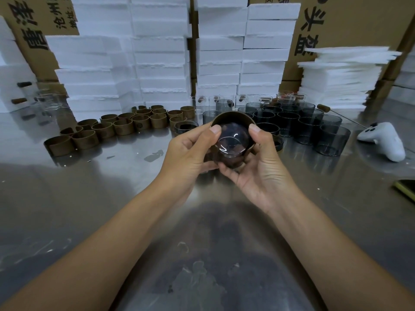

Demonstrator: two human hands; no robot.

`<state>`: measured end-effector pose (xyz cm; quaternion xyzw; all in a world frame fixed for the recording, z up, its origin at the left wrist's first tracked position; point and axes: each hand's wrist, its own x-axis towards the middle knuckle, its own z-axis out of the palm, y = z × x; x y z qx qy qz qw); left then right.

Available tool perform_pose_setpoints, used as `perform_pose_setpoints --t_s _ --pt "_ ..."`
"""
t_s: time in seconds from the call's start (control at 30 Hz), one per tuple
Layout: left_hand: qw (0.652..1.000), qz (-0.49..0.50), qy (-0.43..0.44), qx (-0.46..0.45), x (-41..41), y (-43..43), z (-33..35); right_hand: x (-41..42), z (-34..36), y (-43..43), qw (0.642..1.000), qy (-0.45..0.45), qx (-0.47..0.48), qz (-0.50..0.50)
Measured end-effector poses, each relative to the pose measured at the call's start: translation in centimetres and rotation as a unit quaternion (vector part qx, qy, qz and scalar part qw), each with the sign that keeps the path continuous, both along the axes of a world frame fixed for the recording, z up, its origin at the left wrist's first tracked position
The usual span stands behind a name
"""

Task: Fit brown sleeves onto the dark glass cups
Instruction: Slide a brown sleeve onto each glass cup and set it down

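Above the middle of the metal table (112,198) both my hands hold one dark glass cup (231,142), tilted with its base toward me. A brown sleeve (231,117) sits around the cup's far end. My left hand (190,153) grips them from the left with its thumb on the sleeve's rim. My right hand (258,162) grips from the right, thumb on the rim, fingers under the cup. Several loose brown sleeves (116,129) lie at the back left. Several bare dark glass cups (310,124) stand at the back right.
Stacks of white foam boxes (161,52) and cardboard cartons line the back. A pile of white foam sheets (341,79) stands at the right. A white controller (384,140) lies on the right side. Clear glasses (47,102) stand at the far left.
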<state>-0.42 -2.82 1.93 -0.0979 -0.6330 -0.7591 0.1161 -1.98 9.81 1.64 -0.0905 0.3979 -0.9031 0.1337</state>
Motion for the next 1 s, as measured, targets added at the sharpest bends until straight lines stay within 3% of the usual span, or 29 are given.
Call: perform_pose_setpoints --t_s 0.27,0.47,0.57,0.83,1.0 --pt "0.997 -0.016 -0.010 0.075 -0.5 -0.2 -0.2 0.1 0.0 -0.4 0.999 -0.023 -0.036 0.000" --pt "0.979 -0.153 -0.024 0.129 -0.9 -0.9 -0.7 0.1 0.3 0.0 1.000 -0.018 -0.011 0.001" --pt "0.976 -0.182 -0.016 0.120 -1.1 -1.3 -0.8 0.1 0.4 0.2 1.000 -0.013 -0.004 0.003" --pt "0.990 -0.128 -0.019 0.063 -1.5 -1.4 -1.2 0.2 0.5 0.2 0.999 -0.022 0.029 0.012" --pt "0.987 -0.146 -0.015 0.061 -1.7 -1.6 -1.5 0.1 0.4 0.3 0.999 -0.026 0.034 0.009"
